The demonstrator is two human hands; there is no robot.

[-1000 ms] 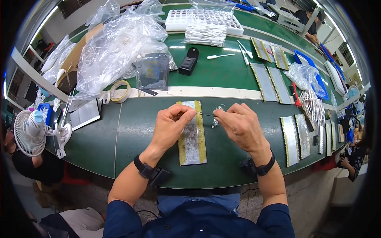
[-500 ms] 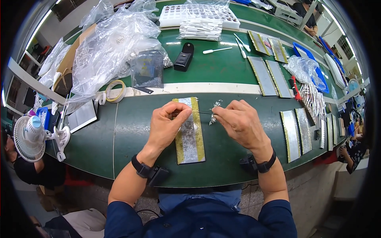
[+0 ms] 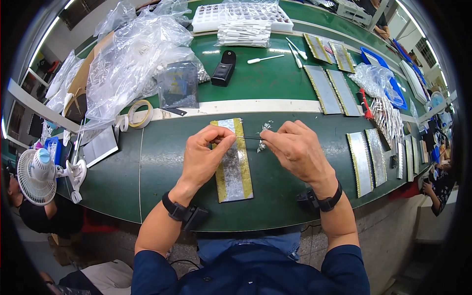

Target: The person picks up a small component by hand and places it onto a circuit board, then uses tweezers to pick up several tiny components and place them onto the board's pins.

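Observation:
My left hand (image 3: 206, 152) is closed in a pinch above the top part of a flat metal plate (image 3: 231, 182) with yellow taped long edges. What sits between its fingertips is too small to name. From the right, my right hand (image 3: 297, 150) grips thin dark tweezers (image 3: 252, 137), whose tip reaches the left fingertips. A small pile of tiny silvery parts (image 3: 261, 145) lies on the green bench between the plate and my right hand, partly covered by that hand.
More edged plates (image 3: 360, 164) lie to the right, others (image 3: 322, 88) farther back. Clear plastic bags (image 3: 142, 64) fill the far left, near a tape roll (image 3: 141, 114) and white fan (image 3: 37, 172). A black pouch (image 3: 224, 69) and white droppers (image 3: 244, 34) lie behind.
Both hands keep nearly the same pose, with the tweezers still at the left fingertips. The whole view has shifted slightly, so the bench items appear a little higher and farther left.

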